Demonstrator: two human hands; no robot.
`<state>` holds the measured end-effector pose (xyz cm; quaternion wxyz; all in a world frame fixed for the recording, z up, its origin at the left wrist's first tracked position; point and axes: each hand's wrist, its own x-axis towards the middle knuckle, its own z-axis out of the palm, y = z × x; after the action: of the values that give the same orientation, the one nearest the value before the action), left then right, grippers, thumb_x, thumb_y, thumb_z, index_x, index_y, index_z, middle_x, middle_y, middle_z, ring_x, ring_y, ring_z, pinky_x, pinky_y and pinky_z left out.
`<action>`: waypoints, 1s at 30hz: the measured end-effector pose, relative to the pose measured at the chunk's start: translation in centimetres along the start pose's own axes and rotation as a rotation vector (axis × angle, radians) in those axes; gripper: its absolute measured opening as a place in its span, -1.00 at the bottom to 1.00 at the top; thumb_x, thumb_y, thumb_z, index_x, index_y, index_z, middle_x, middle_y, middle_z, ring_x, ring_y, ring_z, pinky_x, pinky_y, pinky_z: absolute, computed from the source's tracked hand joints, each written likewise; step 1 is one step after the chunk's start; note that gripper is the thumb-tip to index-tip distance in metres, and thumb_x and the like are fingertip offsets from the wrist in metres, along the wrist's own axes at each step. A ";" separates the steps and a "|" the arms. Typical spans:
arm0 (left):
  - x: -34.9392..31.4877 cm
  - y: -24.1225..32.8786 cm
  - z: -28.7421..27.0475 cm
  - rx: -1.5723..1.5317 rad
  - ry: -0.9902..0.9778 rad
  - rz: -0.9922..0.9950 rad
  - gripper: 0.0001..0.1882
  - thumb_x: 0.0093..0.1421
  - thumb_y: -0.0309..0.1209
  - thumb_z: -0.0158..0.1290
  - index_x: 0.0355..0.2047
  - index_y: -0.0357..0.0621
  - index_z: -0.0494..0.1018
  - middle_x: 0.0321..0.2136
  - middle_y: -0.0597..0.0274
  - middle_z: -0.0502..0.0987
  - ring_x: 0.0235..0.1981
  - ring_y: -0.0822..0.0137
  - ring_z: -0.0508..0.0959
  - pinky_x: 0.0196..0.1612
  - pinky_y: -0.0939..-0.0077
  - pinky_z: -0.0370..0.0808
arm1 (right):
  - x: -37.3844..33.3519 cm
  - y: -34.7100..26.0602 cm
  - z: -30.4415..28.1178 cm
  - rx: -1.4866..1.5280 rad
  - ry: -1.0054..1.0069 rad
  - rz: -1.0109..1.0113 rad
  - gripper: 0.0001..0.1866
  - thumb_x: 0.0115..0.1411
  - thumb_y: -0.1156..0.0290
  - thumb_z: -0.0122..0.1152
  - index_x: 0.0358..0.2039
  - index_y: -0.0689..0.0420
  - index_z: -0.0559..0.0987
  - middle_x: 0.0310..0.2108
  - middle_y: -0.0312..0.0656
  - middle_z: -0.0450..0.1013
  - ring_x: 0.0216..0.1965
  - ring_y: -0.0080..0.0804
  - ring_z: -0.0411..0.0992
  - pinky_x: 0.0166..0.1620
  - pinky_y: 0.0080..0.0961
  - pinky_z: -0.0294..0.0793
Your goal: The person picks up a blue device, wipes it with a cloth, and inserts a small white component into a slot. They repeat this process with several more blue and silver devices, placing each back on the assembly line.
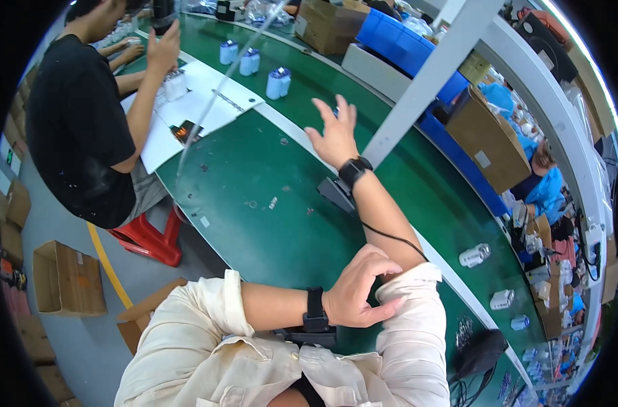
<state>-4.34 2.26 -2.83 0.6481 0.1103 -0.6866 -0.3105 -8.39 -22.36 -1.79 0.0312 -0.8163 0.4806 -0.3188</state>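
Observation:
My right hand (pixel 335 132) reaches over the far side of the green table with its fingers spread, holding nothing I can see. A black wrist strap (pixel 355 171) circles that wrist, and a dark box-shaped device (pixel 336 195) with a cable sits beside it. Across my body, my left hand (pixel 360 288) curls against the rolled cuff of my right sleeve (pixel 411 285). Its fingers are at the cuff's upper edge and its thumb lies lower on the sleeve; the exact hold is partly hidden. Another black strap (pixel 315 311) is on my left wrist.
A grey metal post (pixel 424 81) rises just right of my right hand. At left, a co-worker (pixel 78 129) sits at a white board (pixel 210 102). White-and-blue cylindrical parts (pixel 278 83) stand beyond; silver cylinders (pixel 474 255) lie at right. A black pouch (pixel 480 353) is near lower right.

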 end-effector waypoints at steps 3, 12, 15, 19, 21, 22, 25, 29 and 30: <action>-0.2 -0.5 -0.3 0.073 0.071 -0.025 -0.45 0.01 -0.43 0.25 -0.02 -0.21 0.26 -0.24 0.06 0.37 -0.26 0.12 0.38 -0.17 0.33 0.36 | 3.1 0.9 2.9 -0.240 0.090 0.429 -0.26 0.00 0.19 0.38 0.22 -0.28 0.32 0.33 0.12 -0.09 0.28 0.53 -0.17 0.19 0.35 0.12; -0.2 -0.7 0.1 0.022 0.141 -0.078 -0.53 0.09 -0.46 0.19 -0.03 -0.23 0.25 -0.22 0.06 0.36 -0.20 0.14 0.36 -0.14 0.36 0.34 | 3.1 4.1 3.6 -0.056 0.081 0.452 -0.35 0.02 0.43 0.35 0.15 -0.16 0.36 0.20 0.11 0.15 0.01 0.18 0.36 0.12 -0.13 0.37; -0.3 -0.9 0.4 -0.037 0.116 -0.154 -0.52 0.09 -0.45 0.20 -0.02 -0.23 0.24 -0.21 0.06 0.35 -0.19 0.11 0.35 -0.13 0.32 0.34 | 0.8 0.6 -1.9 0.485 -0.189 0.079 -0.23 0.00 0.47 0.38 0.24 -0.07 0.27 0.09 0.05 0.32 0.04 -0.12 0.38 0.10 -0.25 0.38; -0.1 -0.3 0.3 0.031 0.171 0.020 -0.48 0.05 -0.43 0.23 -0.03 -0.23 0.25 -0.19 0.04 0.35 -0.17 0.08 0.33 -0.10 0.23 0.33 | -5.3 -5.2 -11.6 0.900 -0.462 0.144 0.04 -0.05 0.50 0.42 0.38 0.01 0.00 0.16 0.03 0.29 0.15 -0.25 0.30 0.19 -0.37 0.27; -0.2 0.2 -0.5 0.112 0.197 0.037 -0.43 0.04 -0.42 0.25 0.00 -0.23 0.23 -0.14 0.03 0.33 -0.13 0.06 0.33 -0.06 0.21 0.32 | -9.3 -6.0 -15.3 0.883 -0.488 0.162 0.09 -0.07 0.51 0.43 0.39 0.03 -0.05 0.17 0.04 0.28 0.17 -0.24 0.29 0.21 -0.37 0.25; -0.1 0.4 -0.8 0.190 0.219 0.073 -0.38 0.02 -0.40 0.26 0.03 -0.24 0.20 -0.10 0.02 0.32 -0.09 0.04 0.33 -0.02 0.19 0.31 | -11.7 -5.9 -17.2 0.834 -0.493 0.184 0.10 -0.10 0.57 0.42 0.39 0.06 -0.05 0.17 0.04 0.26 0.16 -0.24 0.29 0.20 -0.37 0.26; 0.4 0.2 -0.5 0.174 0.180 0.008 -0.23 0.00 -0.39 0.29 0.14 -0.22 0.11 0.06 0.01 0.24 0.01 0.01 0.31 0.06 0.13 0.31 | -16.9 -6.1 -20.3 0.785 -0.443 0.227 0.14 -0.14 0.61 0.42 0.40 0.09 -0.07 0.18 0.04 0.25 0.17 -0.23 0.28 0.20 -0.35 0.26; 0.6 0.5 -0.2 -0.863 -0.216 -0.749 0.14 -0.09 -0.41 0.38 0.35 -0.13 -0.17 0.29 0.01 0.00 0.26 0.07 0.18 0.25 0.15 0.22 | -25.4 -7.8 -22.4 0.877 -0.360 0.326 0.21 -0.20 0.60 0.46 0.40 0.13 -0.11 0.19 0.02 0.23 0.19 -0.19 0.27 0.24 -0.30 0.23; 0.8 0.3 -0.2 -1.114 -0.356 -0.875 0.20 -0.12 -0.42 0.40 0.37 -0.12 -0.21 0.30 0.02 0.00 0.29 0.11 0.16 0.28 0.19 0.21 | -26.1 -8.5 -22.1 0.957 -0.353 0.363 0.21 -0.21 0.61 0.47 0.40 0.16 -0.10 0.20 0.01 0.22 0.20 -0.18 0.26 0.24 -0.29 0.23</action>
<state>-4.14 1.98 -1.98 0.3032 -0.0238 -0.4147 -0.8577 -22.76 8.85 5.98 0.5343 -0.6560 0.4026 -0.3493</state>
